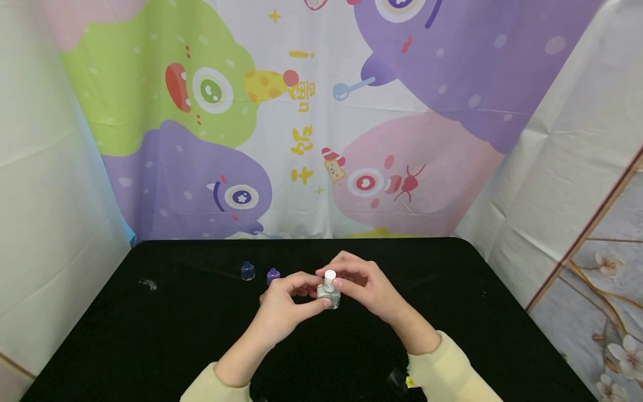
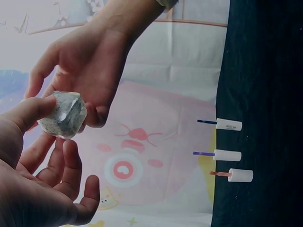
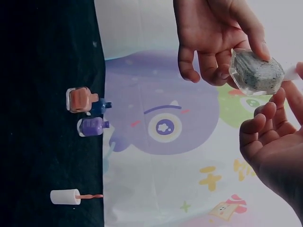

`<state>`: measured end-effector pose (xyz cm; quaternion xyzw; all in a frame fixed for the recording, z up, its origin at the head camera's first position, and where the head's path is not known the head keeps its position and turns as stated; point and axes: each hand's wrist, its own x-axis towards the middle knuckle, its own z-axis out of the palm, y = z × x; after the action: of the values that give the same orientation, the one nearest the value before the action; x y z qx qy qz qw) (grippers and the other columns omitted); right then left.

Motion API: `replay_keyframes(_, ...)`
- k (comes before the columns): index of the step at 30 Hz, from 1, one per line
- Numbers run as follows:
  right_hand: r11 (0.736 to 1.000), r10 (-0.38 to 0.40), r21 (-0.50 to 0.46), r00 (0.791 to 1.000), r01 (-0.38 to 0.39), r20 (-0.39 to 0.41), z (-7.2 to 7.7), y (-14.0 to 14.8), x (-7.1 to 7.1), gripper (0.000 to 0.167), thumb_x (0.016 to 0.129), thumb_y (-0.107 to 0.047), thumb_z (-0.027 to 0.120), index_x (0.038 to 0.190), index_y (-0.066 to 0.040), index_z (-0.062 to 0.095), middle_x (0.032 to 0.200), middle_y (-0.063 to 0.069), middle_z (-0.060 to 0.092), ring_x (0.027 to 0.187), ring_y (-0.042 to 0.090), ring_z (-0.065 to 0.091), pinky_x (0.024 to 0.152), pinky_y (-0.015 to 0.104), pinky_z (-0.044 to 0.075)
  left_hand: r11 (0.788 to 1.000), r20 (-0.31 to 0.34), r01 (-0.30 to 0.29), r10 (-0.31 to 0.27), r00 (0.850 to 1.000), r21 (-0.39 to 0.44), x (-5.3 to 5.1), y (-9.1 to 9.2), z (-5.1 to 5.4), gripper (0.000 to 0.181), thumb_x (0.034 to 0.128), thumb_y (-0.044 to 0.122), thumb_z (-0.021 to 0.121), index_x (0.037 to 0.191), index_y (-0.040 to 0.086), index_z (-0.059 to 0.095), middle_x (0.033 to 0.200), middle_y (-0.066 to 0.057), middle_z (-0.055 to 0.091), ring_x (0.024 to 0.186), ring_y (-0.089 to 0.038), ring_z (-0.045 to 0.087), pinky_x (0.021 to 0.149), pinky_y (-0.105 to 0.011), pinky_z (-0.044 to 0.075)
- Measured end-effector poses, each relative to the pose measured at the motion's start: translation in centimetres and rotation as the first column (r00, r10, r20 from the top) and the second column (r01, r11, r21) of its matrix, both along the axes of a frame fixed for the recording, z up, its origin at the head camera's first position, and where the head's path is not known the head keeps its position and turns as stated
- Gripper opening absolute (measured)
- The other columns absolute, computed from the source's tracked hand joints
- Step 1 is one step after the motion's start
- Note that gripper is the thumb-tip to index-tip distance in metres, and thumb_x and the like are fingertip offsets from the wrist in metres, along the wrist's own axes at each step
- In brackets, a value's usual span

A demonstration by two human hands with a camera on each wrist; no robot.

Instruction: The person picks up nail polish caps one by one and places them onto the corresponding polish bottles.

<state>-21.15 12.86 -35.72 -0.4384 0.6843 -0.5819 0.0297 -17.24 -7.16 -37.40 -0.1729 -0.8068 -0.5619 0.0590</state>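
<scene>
A clear glass bottle with pale, speckled contents (image 1: 329, 297) is held above the black table, its white cap (image 1: 330, 276) pointing up. My left hand (image 1: 281, 307) grips the bottle's body between thumb and fingers. The thumb and fingers of my right hand (image 1: 370, 287) are around the white cap. In the left wrist view the bottle (image 2: 64, 115) covers part of the fingers behind it. From the right wrist the glass (image 3: 258, 73) looks tilted, with the cap partly hidden by my right fingers.
Uncapped bottles stand on the black table (image 1: 176, 335): dark blue (image 1: 248, 271), purple (image 1: 273, 275) and orange (image 3: 80, 100). Three white caps with blue (image 2: 229, 124), purple (image 2: 227, 155) and orange (image 2: 240, 175) brushes show too. A dark object (image 1: 397, 381) lies by my right sleeve.
</scene>
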Motion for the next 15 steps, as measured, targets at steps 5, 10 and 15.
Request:
replay_keyframes(5, 1.0, 0.004, -0.017, 1.0, -0.004, 0.007, 0.01, -0.12, 0.04, 0.02, 0.094, -0.005, 0.052, 0.109, 0.001, 0.063, 0.102, 0.014, 0.055, 0.091, 0.019, 0.058, 0.077, 0.034, 0.052, 1.0, 0.009, 0.004, -0.004, 1.0, 0.013, 0.19, 0.02, 0.21, 0.025, 0.0757, 0.028, 0.078, 0.099, 0.023, 0.07, 0.092, 0.009, 0.067, 0.089, -0.012, 0.058, 0.087, -0.043, 0.037)
replay_keyframes(10, 1.0, -0.013, -0.012, 1.0, 0.013, -0.009, -0.03, -0.2, 0.08, 0.017, 0.093, -0.004, 0.054, 0.107, 0.0, 0.063, 0.1, 0.013, 0.055, 0.087, 0.017, 0.057, 0.073, 0.032, 0.052, 1.0, 0.018, -0.006, 0.006, 1.0, 0.013, 0.32, -0.02, 0.34, 0.025, 0.0754, 0.027, 0.078, 0.099, 0.024, 0.07, 0.092, 0.01, 0.067, 0.089, -0.012, 0.058, 0.087, -0.042, 0.036)
replay_keyframes(15, 0.999, -0.042, 0.005, 0.999, 0.042, -0.027, -0.05, -0.18, -0.01, 0.016, 0.091, -0.005, 0.057, 0.106, -0.003, 0.063, 0.099, 0.011, 0.055, 0.082, 0.015, 0.056, 0.069, 0.03, 0.051, 1.0, 0.012, -0.007, 0.007, 1.0, 0.014, 0.3, 0.01, 0.28, 0.025, 0.0753, 0.028, 0.078, 0.099, 0.024, 0.07, 0.092, 0.01, 0.067, 0.089, -0.011, 0.059, 0.086, -0.043, 0.037)
